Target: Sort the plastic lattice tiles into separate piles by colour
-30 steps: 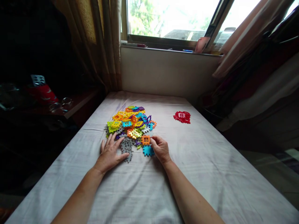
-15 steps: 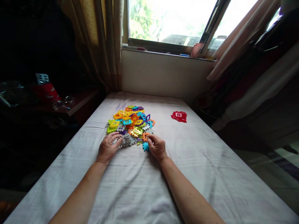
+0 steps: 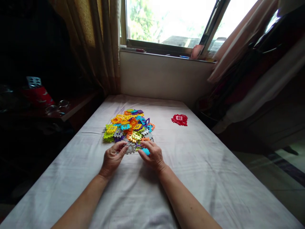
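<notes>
My left hand (image 3: 113,159) pinches a grey notched building piece (image 3: 130,148) between thumb and fingers at the near edge of the pile. Close by on the right, my right hand (image 3: 152,156) has its thumb and fingers apart, with nothing visibly held. A blue piece (image 3: 145,151) shows between that thumb and the fingers; whether they touch it I cannot tell. Behind both hands lies a heap of interlocking plastic pieces (image 3: 128,124) in yellow, orange, purple, blue, green and grey.
A separate group of red pieces (image 3: 182,120) lies to the right of the heap on the white sheet (image 3: 200,165). At the left stands a dark side table (image 3: 76,108) with glasses (image 3: 57,108) and a red container (image 3: 39,97). Clothes (image 3: 252,82) hang on the right.
My left hand has picked up a grey piece and moved slightly nearer. My right hand has opened from its pinch at the orange piece and shifted left toward the grey piece.
</notes>
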The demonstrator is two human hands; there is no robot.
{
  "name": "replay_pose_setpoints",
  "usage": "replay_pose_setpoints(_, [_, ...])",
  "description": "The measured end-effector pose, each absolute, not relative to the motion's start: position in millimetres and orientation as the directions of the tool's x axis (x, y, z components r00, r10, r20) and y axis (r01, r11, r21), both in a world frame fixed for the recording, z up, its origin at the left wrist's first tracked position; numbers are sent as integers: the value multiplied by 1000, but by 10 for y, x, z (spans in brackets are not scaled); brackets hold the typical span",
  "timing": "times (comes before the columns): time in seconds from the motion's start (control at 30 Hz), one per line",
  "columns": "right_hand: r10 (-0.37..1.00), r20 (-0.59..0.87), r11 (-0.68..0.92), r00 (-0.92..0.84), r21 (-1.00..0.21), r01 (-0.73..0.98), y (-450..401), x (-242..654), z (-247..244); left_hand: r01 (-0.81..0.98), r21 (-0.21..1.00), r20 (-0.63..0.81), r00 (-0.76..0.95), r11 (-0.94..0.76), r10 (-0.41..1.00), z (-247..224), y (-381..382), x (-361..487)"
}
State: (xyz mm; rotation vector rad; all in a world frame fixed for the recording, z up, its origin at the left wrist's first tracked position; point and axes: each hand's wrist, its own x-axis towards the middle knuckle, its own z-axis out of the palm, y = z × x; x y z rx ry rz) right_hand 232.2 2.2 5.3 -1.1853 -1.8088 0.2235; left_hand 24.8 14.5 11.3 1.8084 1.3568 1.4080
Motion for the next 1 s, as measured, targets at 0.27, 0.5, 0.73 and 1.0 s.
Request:
replay_pose_setpoints(0.27, [846,527,470,-88,-657,589,46,2236,95,442,751,496,112,-490,861,96,115,340])
replay_pose_setpoints(0.5, [824,334,-38,457,-774,633,271,3127,-5,758,464,594,117,-458,796,52,331,-62])
replay_pose_setpoints(0.73, [774,341,-211,533,-654,726,302,3398,-200,886,296,434,209,-358,876,-62,371,-157])
replay_pose_setpoints(1.0, [759,423,-149,495,-627,765,281,3368,-174,805,420,543,147,-419,827,-4,389,-188])
